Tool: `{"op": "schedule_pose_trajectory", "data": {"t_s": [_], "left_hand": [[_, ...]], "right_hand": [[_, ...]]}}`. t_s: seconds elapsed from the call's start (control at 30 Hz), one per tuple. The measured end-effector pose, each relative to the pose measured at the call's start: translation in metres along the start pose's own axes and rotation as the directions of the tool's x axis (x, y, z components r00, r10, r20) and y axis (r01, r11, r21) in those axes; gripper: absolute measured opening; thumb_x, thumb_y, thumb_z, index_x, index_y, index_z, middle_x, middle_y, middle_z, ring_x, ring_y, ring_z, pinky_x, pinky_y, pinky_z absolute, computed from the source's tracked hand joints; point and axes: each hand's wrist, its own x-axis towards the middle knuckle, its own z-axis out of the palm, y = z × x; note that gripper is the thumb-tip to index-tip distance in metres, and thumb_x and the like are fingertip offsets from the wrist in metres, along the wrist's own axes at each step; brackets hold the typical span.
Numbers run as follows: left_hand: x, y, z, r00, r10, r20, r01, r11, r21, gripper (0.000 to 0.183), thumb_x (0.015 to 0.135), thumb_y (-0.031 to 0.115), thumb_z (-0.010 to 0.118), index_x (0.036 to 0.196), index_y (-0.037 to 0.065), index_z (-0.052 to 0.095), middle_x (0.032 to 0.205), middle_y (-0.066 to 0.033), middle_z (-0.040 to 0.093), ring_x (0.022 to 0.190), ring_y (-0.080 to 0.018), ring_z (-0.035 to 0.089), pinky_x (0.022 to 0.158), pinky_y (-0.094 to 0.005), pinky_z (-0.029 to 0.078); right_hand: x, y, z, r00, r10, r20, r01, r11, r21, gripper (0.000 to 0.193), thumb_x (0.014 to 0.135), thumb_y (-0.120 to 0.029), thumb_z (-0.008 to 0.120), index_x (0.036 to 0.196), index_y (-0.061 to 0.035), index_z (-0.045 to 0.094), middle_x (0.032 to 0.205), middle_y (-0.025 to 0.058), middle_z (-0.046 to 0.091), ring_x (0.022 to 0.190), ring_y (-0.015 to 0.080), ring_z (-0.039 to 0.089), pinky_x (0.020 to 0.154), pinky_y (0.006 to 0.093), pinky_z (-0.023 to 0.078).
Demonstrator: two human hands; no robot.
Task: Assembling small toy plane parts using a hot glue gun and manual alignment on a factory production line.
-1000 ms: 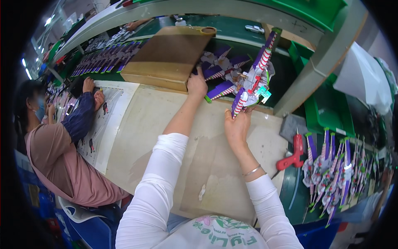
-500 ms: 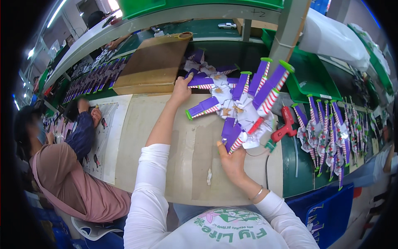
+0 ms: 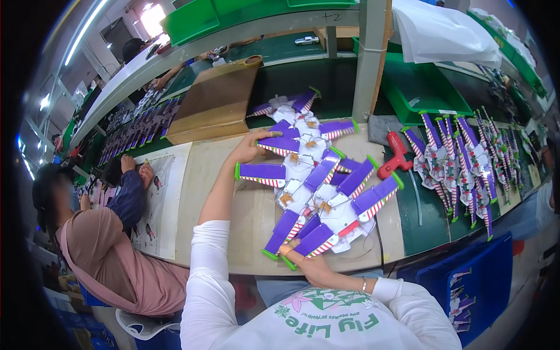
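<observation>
I watch one beige board [image 3: 198, 181] carrying a heap of purple-winged toys [image 3: 321, 174]: at least four, overlaps hiding the exact count. I judge it partway: most lie on the board, none yet apart. One cardboard box [image 3: 213, 96] sits far left. Of two hands, the left hand [image 3: 248, 147] closes on a left wing; the right hand [image 3: 312, 265] pinches a near one, fingers partly hidden. One red glue gun [image 3: 396, 156] lies right.

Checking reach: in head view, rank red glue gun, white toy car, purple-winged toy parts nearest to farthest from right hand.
1. Purple-winged toy parts: touching right hand.
2. Red glue gun: ahead, right.
3. White toy car: far ahead.
</observation>
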Motion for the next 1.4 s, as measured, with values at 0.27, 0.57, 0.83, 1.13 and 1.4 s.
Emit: {"op": "schedule_pose_trajectory", "data": {"t_s": [0.27,0.57,0.83,1.13,1.4], "left_hand": [[-0.030,0.049,-0.033,0.996,0.042,-0.076,0.014,0.783,0.621,0.103,0.071,0.036,0.080,0.152,0.012,0.019,0.153,-0.0252,0.022,0.141,-0.0365,0.026,0.113,-0.0379,0.026],[-0.156,0.152,0.078,0.973,0.224,-0.061,-0.165,0.851,0.499,0.055,0.079,0.031,0.072,0.125,0.003,0.059,0.124,-0.0206,0.057,0.115,-0.0366,0.052,0.099,-0.0419,0.040],[-0.188,0.137,0.090,0.997,0.004,-0.073,0.035,0.854,0.519,0.055,0.073,0.033,0.077,0.113,-0.002,0.063,0.094,-0.0210,0.062,0.086,-0.0338,0.059,0.076,-0.0401,0.047],[-0.213,0.114,0.128,0.876,0.170,-0.451,0.143,0.803,0.579,0.069,0.076,0.040,0.076,0.126,-0.002,0.052,0.127,-0.0235,0.050,0.111,-0.0389,0.053,0.092,-0.0442,0.044],[-0.254,0.100,0.188,0.539,0.304,-0.786,0.344,0.771,0.535,0.065,0.086,0.022,0.068,0.136,-0.008,0.039,0.129,-0.0281,0.045,0.116,-0.0427,0.044,0.101,-0.0485,0.033]], "right_hand": [[0.055,-0.001,0.027,0.806,0.389,0.446,-0.510,0.839,0.190,0.060,0.096,-0.041,0.054,0.145,-0.0125,0.035,0.131,0.0052,0.049,0.130,0.0240,0.041,0.105,0.0585,0.035],[0.090,-0.019,0.045,0.694,0.418,0.586,-0.483,0.874,-0.050,0.048,0.102,-0.034,0.041,0.141,-0.0069,0.032,0.132,0.0152,0.046,0.108,0.0403,0.061,0.083,0.0438,0.057],[0.081,0.010,0.035,0.689,0.500,0.524,-0.303,0.856,-0.418,0.047,0.098,-0.029,0.048,0.134,-0.0004,0.041,0.122,0.0231,0.056,0.083,0.0327,0.070,0.068,0.0352,0.059],[-0.034,-0.079,0.023,0.449,-0.172,0.877,0.891,0.018,-0.453,0.076,0.077,-0.028,0.075,0.140,-0.0058,0.039,0.095,0.0131,0.064,0.080,0.0288,0.062,0.071,0.0365,0.050],[-0.056,-0.093,-0.092,0.834,-0.227,0.503,0.405,-0.367,-0.837,0.066,0.080,-0.022,0.071,0.135,0.0013,0.043,0.116,0.0229,0.048,0.095,0.0387,0.056,0.082,0.0439,0.047]]}}
